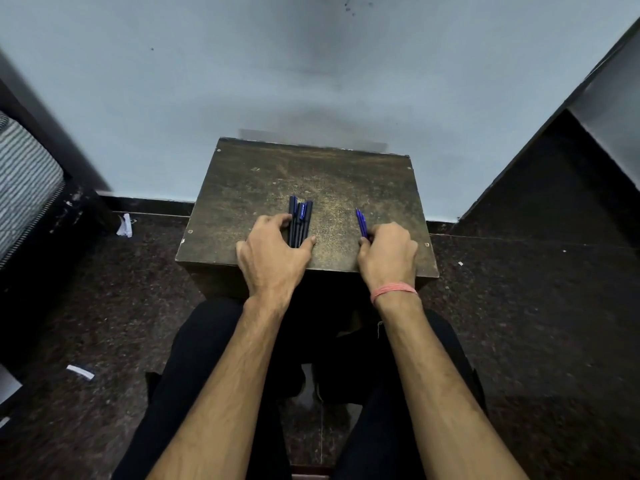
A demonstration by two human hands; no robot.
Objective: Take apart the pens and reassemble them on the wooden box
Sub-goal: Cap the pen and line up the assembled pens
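Resting on the near half of the wooden box (242,188), both hands are already at the pens. The left hand (273,251) lies over the near ends of a bundle of dark pens (300,220); its fingers touch the left side of the bundle and its thumb lies at the right side, so it brackets them, but I cannot tell if it really squeezes them. The bundle lies with its long axis pointing away from the person, toward the wall (311,71).

The right hand (389,252) is curled, and it seems to pinch the near end of a thin blue piece (361,221), maybe a refill or a slim pen. This piece also points away, leaning a little to the left, and it lies well apart from the bundle.

In my judgement, the next move depends on this: each thing sticks out forward from its own hand, so the hand must lift or pull it back along its length. The left hand is nearer to the bundle.
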